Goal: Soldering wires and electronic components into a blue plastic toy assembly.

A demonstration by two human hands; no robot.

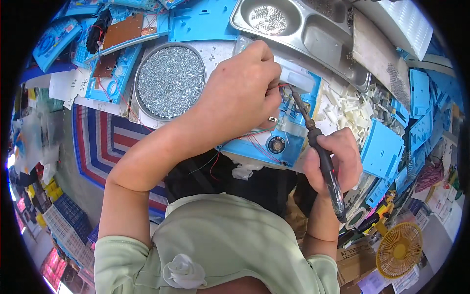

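My right hand [338,161] is wrapped round the dark handle of a soldering iron [318,142], whose tip points up and left. Close by that tip, my left hand [245,88] is closed in a pinch on a thin red wire [282,85]; its fingertips are partly hidden. Both hands are over a light blue plastic housing [293,152] lying on the bench. Inside the housing sits a small round black speaker [276,144], with red wires [257,142] running beside it. My left hand covers part of the housing.
A round metal bowl of small screws [170,81] stands left of my left hand. Beyond are metal trays [313,44] with small metal parts. White plastic pieces [345,108] are heaped at the right, near blue panels [382,149]. More wired blue housings [112,73] lie far left.
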